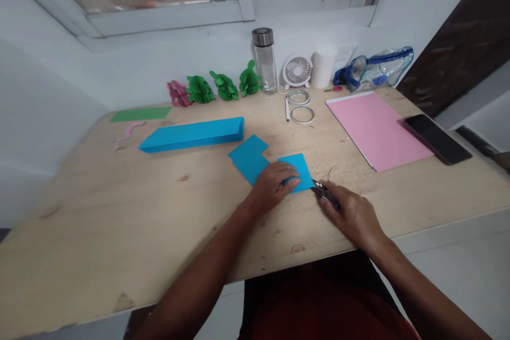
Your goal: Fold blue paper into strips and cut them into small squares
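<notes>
My left hand (274,186) rests on a small blue paper square (300,164), fingers bent and thumb stretched over it, holding it near the table. At that square's right corner, my right hand (350,212) grips dark scissors (329,195), whose two blades stand apart at the paper's edge. Partly under my left hand lie more blue paper pieces (249,159), overlapping each other. Farther left is a long folded blue paper strip (191,135), standing up a little from the table. My left fingers hide part of the square.
A pink pad (382,130) and a phone (436,138) lie at right. Tape rolls (303,115) and a pen (287,109) sit behind my hands. Along the wall stand green paper shapes (201,89), a glass bottle (265,64), a small fan (297,70) and a clear pouch (382,69).
</notes>
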Tool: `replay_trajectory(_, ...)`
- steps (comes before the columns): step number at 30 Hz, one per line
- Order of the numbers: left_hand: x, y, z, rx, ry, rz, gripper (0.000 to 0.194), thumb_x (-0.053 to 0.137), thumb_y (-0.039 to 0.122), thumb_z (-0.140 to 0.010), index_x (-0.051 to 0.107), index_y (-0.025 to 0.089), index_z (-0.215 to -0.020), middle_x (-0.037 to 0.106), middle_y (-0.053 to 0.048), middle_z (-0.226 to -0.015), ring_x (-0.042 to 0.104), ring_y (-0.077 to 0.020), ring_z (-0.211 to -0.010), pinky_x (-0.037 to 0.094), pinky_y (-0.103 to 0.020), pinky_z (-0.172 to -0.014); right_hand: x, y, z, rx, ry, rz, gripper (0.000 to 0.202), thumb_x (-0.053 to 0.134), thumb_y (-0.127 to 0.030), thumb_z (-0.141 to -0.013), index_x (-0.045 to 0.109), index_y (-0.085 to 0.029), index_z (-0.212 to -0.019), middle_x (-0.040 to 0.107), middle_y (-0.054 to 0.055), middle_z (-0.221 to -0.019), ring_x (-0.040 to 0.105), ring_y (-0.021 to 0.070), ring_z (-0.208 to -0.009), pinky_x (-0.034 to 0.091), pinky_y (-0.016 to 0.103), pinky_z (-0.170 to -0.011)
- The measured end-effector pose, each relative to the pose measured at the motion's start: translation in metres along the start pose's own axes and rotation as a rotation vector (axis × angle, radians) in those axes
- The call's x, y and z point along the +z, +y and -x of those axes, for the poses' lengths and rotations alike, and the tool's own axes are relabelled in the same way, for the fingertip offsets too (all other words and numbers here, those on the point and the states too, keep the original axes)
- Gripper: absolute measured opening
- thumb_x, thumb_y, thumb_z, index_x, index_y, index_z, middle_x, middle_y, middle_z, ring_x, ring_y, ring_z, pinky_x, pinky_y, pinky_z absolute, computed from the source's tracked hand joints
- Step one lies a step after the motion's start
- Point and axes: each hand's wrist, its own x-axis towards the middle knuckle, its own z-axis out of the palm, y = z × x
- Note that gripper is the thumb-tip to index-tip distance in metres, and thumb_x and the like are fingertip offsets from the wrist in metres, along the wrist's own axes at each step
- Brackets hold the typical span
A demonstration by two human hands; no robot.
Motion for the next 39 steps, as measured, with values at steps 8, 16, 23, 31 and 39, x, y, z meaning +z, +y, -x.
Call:
replay_trajectory(8, 0.012, 0.011, 0.007, -0.053, -0.237, -0.459, 0.050, 0.047, 0.039, -0.094, 0.048, 0.013, -0.136, 0.044, -0.018, -0.144, 0.038, -0.0346, -0.134, 0.033, -0.054, -0.106, 0.004, -0.008, 0.001, -0.042, 0.071, 0.197, 0.038, 0.044, -0.032, -0.092, 0.057, -0.020, -0.125, 0.072, 0.007, -0.104, 0.070, 0.0200, -0.075, 0.048, 0.029, -0.051)
replay_trajectory(16, 0.011, 0.017, 0.006, -0.097, -0.341, -0.563, 0.057, 0.044, 0.044, -0.095, 0.034, 0.019, -0.145, 0.033, -0.018, -0.151, 0.028, -0.0347, -0.140, 0.026, -0.057, -0.109, 0.009, -0.009, 0.003, 0.005, 0.123, 0.329, 0.037, 0.043, -0.037, -0.094, 0.059, -0.022, -0.123, 0.068, 0.005, -0.097, 0.064, 0.0162, -0.064, 0.036, 0.027, -0.046)
replay_trajectory(23, 0.012, 0.017, 0.006, -0.083, -0.316, -0.570, 0.056, 0.044, 0.044, -0.094, 0.037, 0.019, -0.144, 0.034, -0.019, -0.150, 0.029, -0.0372, -0.139, 0.025, -0.060, -0.108, 0.014, -0.010, 0.005, -0.004, 0.161, 0.359, 0.035, 0.042, -0.034, -0.094, 0.060, -0.020, -0.121, 0.068, 0.008, -0.101, 0.063, 0.0149, -0.065, 0.038, 0.027, -0.051)
replay_trajectory(31, 0.012, 0.017, 0.008, -0.071, -0.304, -0.595, 0.057, 0.044, 0.044, -0.094, 0.036, 0.020, -0.145, 0.035, -0.018, -0.150, 0.029, -0.0373, -0.139, 0.025, -0.060, -0.108, 0.014, -0.013, 0.006, 0.013, 0.201, 0.396, 0.034, 0.040, -0.034, -0.094, 0.062, -0.020, -0.116, 0.067, 0.006, -0.087, 0.060, 0.0136, -0.057, 0.033, 0.027, -0.047)
replay_trajectory(39, 0.013, 0.016, 0.008, -0.075, -0.303, -0.602, 0.056, 0.044, 0.045, -0.094, 0.037, 0.021, -0.144, 0.035, -0.018, -0.150, 0.029, -0.0382, -0.139, 0.026, -0.060, -0.107, 0.015, -0.011, 0.006, 0.013, 0.205, 0.422, 0.034, 0.041, -0.034, -0.094, 0.061, -0.019, -0.117, 0.067, 0.006, -0.089, 0.059, 0.0142, -0.058, 0.034, 0.028, -0.051)
